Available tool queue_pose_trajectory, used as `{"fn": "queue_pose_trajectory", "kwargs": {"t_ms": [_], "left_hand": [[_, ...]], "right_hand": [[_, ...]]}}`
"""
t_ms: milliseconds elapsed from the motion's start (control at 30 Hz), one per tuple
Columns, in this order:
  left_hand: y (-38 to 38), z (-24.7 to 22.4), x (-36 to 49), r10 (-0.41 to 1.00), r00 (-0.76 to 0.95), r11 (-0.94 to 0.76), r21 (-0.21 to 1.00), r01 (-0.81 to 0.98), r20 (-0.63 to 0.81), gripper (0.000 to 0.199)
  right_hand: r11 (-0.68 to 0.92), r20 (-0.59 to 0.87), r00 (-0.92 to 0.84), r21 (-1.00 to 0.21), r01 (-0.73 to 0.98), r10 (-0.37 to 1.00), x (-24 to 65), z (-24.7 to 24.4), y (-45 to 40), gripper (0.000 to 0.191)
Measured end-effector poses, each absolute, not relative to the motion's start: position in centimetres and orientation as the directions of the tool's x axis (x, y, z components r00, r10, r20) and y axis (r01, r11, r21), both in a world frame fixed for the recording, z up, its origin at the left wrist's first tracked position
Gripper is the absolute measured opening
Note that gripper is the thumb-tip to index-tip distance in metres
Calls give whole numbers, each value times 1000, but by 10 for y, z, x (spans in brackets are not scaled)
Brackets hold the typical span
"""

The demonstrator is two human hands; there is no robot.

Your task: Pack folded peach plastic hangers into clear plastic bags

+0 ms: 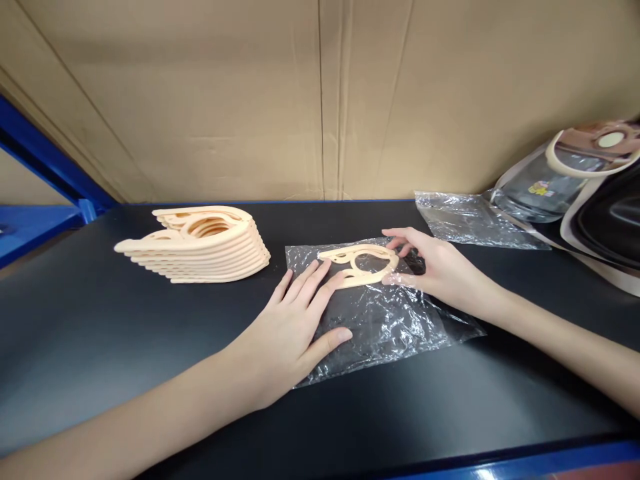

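Note:
A cream folding hanger [385, 275] lies flat at the upper part of a clear plastic bag [370, 333]; I cannot tell whether it is inside the film or on top. My left hand [295, 327] rests flat with fingers spread on the bag's left side, its fingertips touching the hanger's left ends. Around the rounded right end of the hanger, my right hand [435, 270] has its thumb on the near side and its fingers on the far side. To the left stands a neat stack of similar folding hangers [225, 247], apart from both hands.
Another clear plastic bag [465, 217] lies at the back right. Beside it is a transparent container with a brown lid [545, 173], next to a dark, pale-rimmed object [610, 213]. Cardboard [250, 100] walls off the back of the black tabletop [100, 347]; a blue frame [50, 160] stands left.

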State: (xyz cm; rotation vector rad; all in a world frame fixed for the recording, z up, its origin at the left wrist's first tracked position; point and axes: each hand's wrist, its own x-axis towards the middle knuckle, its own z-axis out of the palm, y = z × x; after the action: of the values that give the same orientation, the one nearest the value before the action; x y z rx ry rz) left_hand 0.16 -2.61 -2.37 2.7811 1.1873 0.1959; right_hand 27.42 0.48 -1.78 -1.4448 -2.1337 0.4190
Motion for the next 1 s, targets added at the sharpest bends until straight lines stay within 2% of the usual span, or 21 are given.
{"fn": "queue_pose_trajectory", "kwargs": {"t_ms": [100, 233, 300, 500, 800, 900, 1000], "left_hand": [[-28, -19, 4, 731, 682, -678, 143, 721, 26, 69], [-31, -17, 5, 687, 725, -723, 151, 675, 46, 63], [-32, -17, 5, 663, 747, -744, 158, 650, 50, 62], [-33, -17, 3, 644, 763, -757, 188, 626, 51, 63], [-31, -11, 4, 643, 766, -746, 208, 633, -25, 68], [-30, -15, 2, 674, 739, -720, 245, 650, 19, 67], [-29, -24, 0, 776, 625, -620, 279, 733, 83, 68]], "right_hand": [[394, 319, -270, -443, 805, 909, 270, -23, 2, 60], [415, 355, -280, -401, 817, 892, 267, -24, 1, 50], [428, 344, -295, -425, 798, 891, 266, -23, 0, 47], [479, 317, -359, -596, 644, 878, 263, -23, 0, 37], [499, 303, -405, -639, 585, 863, 266, -23, 0, 42], [479, 299, -380, -645, 596, 875, 267, -23, 1, 40], [460, 300, -351, -647, 609, 887, 267, -23, 0, 38]]}}
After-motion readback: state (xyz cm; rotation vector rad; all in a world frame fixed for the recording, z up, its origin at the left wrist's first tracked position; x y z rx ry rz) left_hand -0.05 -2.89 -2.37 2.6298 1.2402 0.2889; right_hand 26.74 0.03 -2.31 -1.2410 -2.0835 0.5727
